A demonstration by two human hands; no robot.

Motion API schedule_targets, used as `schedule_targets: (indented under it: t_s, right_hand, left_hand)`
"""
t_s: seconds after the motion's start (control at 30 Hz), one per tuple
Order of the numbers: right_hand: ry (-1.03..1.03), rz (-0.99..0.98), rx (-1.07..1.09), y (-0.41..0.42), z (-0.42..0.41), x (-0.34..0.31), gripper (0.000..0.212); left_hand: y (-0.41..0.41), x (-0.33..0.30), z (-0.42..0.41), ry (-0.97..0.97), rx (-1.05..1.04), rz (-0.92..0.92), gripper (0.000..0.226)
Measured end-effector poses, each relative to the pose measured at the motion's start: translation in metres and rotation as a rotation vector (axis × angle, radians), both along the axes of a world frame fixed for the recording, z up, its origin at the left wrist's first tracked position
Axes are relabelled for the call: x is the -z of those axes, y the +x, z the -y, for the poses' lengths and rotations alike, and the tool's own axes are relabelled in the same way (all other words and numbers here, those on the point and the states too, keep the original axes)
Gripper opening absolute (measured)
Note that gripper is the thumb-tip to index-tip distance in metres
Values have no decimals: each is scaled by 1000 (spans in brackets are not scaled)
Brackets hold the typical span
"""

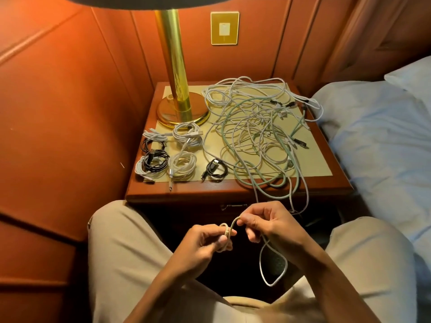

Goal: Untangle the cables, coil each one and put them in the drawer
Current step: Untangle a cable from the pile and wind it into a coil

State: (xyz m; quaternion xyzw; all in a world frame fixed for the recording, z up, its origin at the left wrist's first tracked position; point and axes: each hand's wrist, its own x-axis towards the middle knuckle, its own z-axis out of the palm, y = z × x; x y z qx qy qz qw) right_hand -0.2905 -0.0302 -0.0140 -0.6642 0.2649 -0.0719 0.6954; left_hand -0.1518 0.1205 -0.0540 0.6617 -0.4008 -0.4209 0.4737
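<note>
Fingers [222,238] pinch white cable [272,271]; drawer [233,207] seemingly closed.

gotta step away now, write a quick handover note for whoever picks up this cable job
Left hand: pinches the small coil started in a white cable.
Right hand: pinches the same cable just past the coil; its slack hangs in a loop between the knees and runs up to the nightstand.
Done: several coiled cables, white and black, lie on the nightstand's left side in front of the lamp base.
Left: finish this coil; the tangled pile of white and green cables fills the right side and spills over the front edge. The drawer looks closed; no coil is in it yet.
</note>
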Motion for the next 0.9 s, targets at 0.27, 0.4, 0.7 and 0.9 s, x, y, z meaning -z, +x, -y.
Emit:
schedule_targets:
  t_s: [0.27, 0.4, 0.7, 0.9]
  right_hand:
    - [-13, 19, 46, 6, -2, 1, 24]
    - [-38, -4, -4, 10, -2, 2, 25]
    - [-106, 22, 70, 9, 8, 17, 25]
    - [-246, -11, -137, 10, -37, 47, 25]
  left_hand:
    - [-7, -3, 5, 16, -64, 17, 15]
    - [-6, 0, 9, 73, 22, 119, 26]
    - [-3, -14, 4, -121, -19, -491, 17]
    - [14, -35, 12, -340, -374, -932, 47]
